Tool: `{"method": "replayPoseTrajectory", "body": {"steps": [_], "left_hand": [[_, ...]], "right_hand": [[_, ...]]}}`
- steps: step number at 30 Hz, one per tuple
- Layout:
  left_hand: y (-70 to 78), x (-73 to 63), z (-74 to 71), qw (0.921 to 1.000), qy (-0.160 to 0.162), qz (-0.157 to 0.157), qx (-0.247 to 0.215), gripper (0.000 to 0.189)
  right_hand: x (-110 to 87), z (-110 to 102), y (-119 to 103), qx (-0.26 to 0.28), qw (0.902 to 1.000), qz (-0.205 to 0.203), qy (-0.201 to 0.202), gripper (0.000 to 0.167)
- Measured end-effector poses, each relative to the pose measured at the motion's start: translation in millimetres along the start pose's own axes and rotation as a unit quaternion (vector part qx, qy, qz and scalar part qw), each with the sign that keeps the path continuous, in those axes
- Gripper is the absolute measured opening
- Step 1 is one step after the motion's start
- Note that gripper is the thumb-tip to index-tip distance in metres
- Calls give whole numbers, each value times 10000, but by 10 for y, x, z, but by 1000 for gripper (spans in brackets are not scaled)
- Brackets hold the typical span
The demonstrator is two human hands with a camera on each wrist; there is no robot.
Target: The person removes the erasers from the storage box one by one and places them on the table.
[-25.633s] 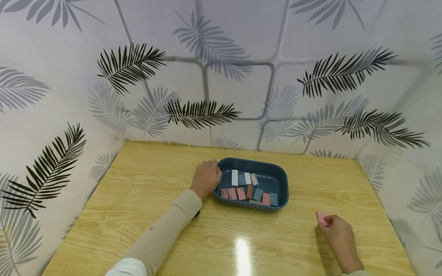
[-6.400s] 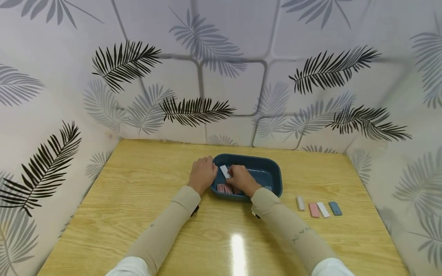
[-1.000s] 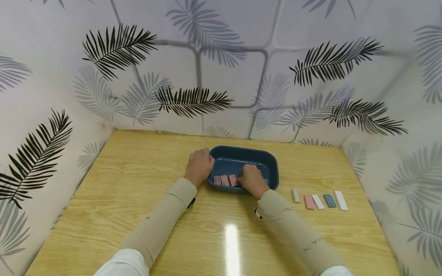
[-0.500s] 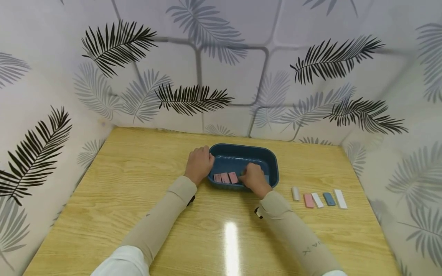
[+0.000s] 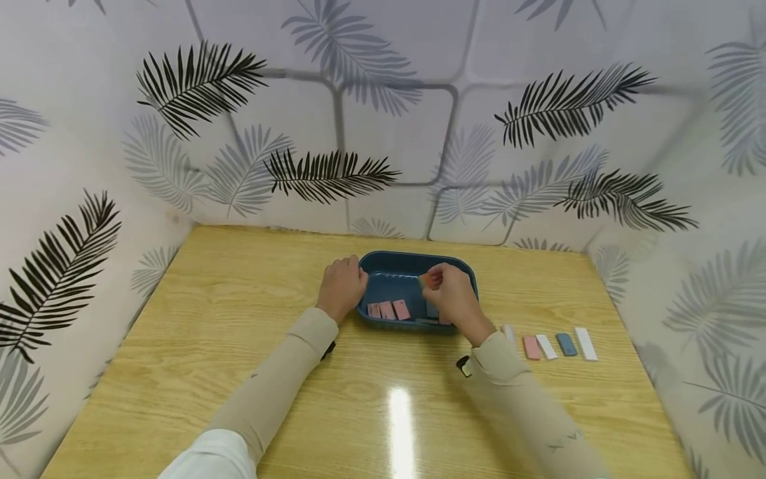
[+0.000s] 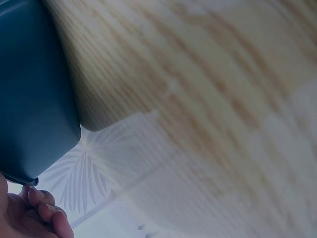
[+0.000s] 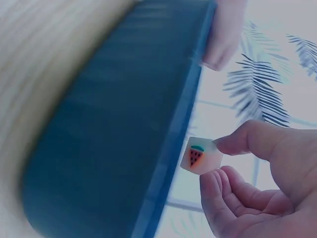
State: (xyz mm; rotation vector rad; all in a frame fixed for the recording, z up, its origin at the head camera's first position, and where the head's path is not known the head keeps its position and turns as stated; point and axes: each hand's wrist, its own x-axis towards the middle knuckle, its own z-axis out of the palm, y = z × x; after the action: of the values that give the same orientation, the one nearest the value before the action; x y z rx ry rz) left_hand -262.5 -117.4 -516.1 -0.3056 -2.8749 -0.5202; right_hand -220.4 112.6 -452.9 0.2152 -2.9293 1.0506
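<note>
A dark blue basin [image 5: 407, 255] stands on the wooden table. My left hand [image 5: 343, 286] grips its left rim, fingers curled over the edge. Above the basin's right half, my right hand [image 5: 453, 293] pinches a small eraser [image 7: 198, 156] between thumb and fingers; a watermelon slice is printed on its pale end. Inside the basin lie several pink erasers [image 5: 387, 310] at the front left. A blue-grey eraser [image 5: 432, 309] and another pink eraser [image 5: 444, 319] lie partly hidden under my right hand.
Right of the basin, a row on the table holds a pink eraser [image 5: 531, 347], a narrow white block [image 5: 547, 346], a blue eraser [image 5: 566, 344] and a longer white block [image 5: 586, 344]. My right sleeve partly covers a pale grey piece [image 5: 508, 332]. A leaf-patterned wall stands behind.
My right hand has risen from the basin floor with the watermelon eraser. The long white block, in the basin 6.4 seconds ago, now ends the row. My left hand keeps its grip.
</note>
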Motion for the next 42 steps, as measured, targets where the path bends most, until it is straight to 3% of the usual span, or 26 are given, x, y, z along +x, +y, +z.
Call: {"method": "replayPoseTrajectory", "body": {"steps": [8, 16, 34, 42], "left_hand": [[15, 16, 15, 9999, -50, -35, -86, 21], [3, 21, 35, 9999, 65, 34, 87, 20], [34, -7, 1, 9999, 154, 60, 14, 22], [37, -1, 6, 9999, 105, 41, 18, 21]], "right_hand": [[-193, -347, 41, 227, 9990, -381, 103, 29], [-447, -671, 214, 31, 9990, -372, 233, 32], [-1130, -1221, 1015, -196, 9989, 195, 373, 35], [-1466, -1343, 1482, -452, 9959, 424, 664, 34]]}}
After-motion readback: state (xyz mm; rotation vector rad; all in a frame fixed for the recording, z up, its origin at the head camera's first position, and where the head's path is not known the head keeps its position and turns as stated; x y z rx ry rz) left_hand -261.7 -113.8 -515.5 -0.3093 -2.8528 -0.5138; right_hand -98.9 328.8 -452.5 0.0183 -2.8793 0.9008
